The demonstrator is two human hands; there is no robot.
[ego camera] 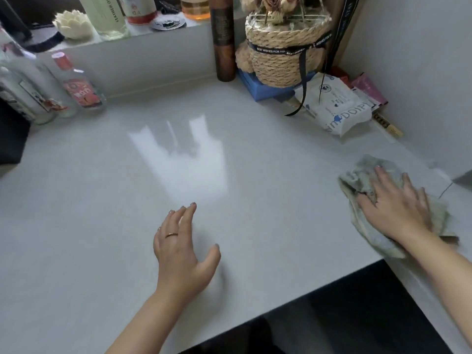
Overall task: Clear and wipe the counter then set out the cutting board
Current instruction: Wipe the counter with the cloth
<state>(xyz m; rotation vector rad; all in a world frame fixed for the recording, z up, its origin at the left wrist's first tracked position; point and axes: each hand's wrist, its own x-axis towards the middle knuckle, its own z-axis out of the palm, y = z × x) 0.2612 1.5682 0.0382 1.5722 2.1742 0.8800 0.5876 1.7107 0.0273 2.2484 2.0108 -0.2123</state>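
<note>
A pale grey counter fills the view, with a bright window reflection at its middle. At the right edge my right hand lies flat, fingers spread, pressing a crumpled grey-green cloth onto the counter. My left hand hovers over the counter's middle, fingers apart, a ring on one finger, holding nothing. No cutting board is in view.
Glass bottles stand at the back left. A rope-wrapped basket on a blue box, a brown cylinder and a white wipes pack crowd the back right corner. The ledge behind holds more bottles. The counter's front edge runs diagonally at lower right.
</note>
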